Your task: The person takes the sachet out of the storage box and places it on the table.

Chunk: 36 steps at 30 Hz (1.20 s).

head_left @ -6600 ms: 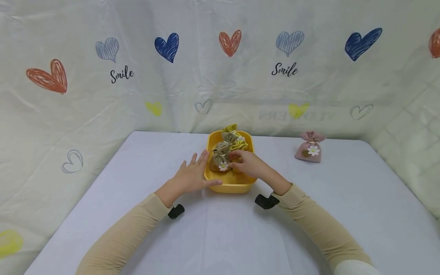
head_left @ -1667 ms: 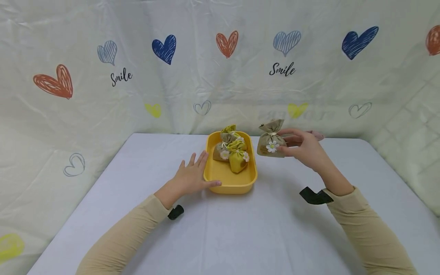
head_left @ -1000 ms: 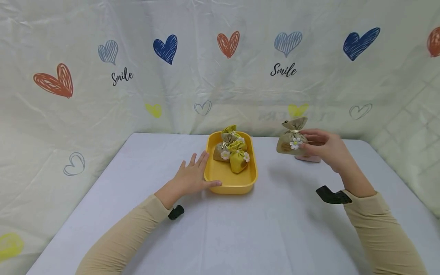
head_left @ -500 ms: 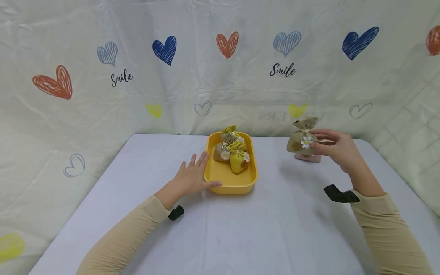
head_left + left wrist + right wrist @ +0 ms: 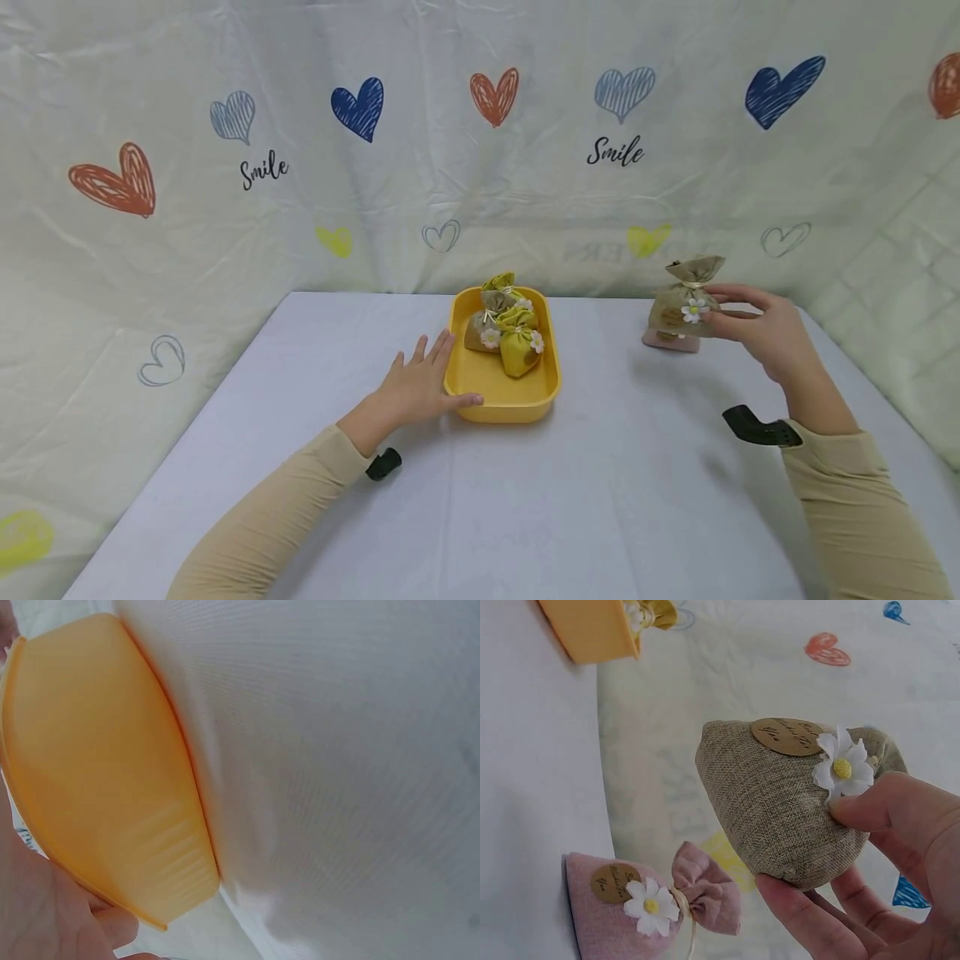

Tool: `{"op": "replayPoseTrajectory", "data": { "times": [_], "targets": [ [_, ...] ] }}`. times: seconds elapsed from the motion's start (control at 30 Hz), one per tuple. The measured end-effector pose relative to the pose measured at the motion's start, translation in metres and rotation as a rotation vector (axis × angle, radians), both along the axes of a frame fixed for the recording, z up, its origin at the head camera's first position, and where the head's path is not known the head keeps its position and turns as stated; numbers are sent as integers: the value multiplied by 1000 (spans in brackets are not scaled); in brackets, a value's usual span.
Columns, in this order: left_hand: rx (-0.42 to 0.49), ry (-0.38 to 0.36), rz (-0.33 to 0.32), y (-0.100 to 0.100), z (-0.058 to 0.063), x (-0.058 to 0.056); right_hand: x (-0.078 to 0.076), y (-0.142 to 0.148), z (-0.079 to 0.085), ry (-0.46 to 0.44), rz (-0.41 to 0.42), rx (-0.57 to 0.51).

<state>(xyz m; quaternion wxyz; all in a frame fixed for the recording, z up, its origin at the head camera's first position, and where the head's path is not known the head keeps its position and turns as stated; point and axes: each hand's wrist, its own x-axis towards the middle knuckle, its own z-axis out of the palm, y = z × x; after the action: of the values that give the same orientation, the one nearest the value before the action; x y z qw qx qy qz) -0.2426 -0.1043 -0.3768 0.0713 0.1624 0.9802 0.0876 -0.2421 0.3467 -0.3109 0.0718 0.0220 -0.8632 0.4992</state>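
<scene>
My right hand [image 5: 772, 333] pinches a beige cloth sachet [image 5: 772, 795] between thumb and fingers, off the table. It has a white daisy and a brown oval tag. A pink sachet [image 5: 622, 915] of the same kind stands on the table behind it, mostly covered in the head view. My left hand [image 5: 412, 387] lies with fingers spread along the left rim of a yellow tray [image 5: 498, 411], thumb at its near edge. In the tray sit a beige sachet [image 5: 478, 333] and a yellow sachet [image 5: 517, 357] in front, with another yellow sachet [image 5: 498, 282] at the back.
A white cloth [image 5: 480, 508] covers the table. Behind the table hangs a pale curtain [image 5: 525, 192] printed with hearts and the word Smile. Dark wrist cameras are strapped at both cuffs.
My right hand took the beige sachet out of the tray, lifted it and carried it right, in front of the pink sachet. The left hand has stayed at the tray.
</scene>
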Motion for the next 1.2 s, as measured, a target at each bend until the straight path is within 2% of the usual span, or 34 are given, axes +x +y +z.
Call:
{"op": "replayPoseTrajectory", "data": {
  "times": [0.27, 0.9, 1.2],
  "targets": [
    [11, 6, -5, -1, 0, 0, 2, 15, 0, 27, -31, -20],
    [13, 7, -10, -1, -2, -1, 0, 67, -13, 73, -73, -46],
    [12, 20, -12, -1, -2, -1, -6, 83, -20, 64, -93, -131]
  ]
}}
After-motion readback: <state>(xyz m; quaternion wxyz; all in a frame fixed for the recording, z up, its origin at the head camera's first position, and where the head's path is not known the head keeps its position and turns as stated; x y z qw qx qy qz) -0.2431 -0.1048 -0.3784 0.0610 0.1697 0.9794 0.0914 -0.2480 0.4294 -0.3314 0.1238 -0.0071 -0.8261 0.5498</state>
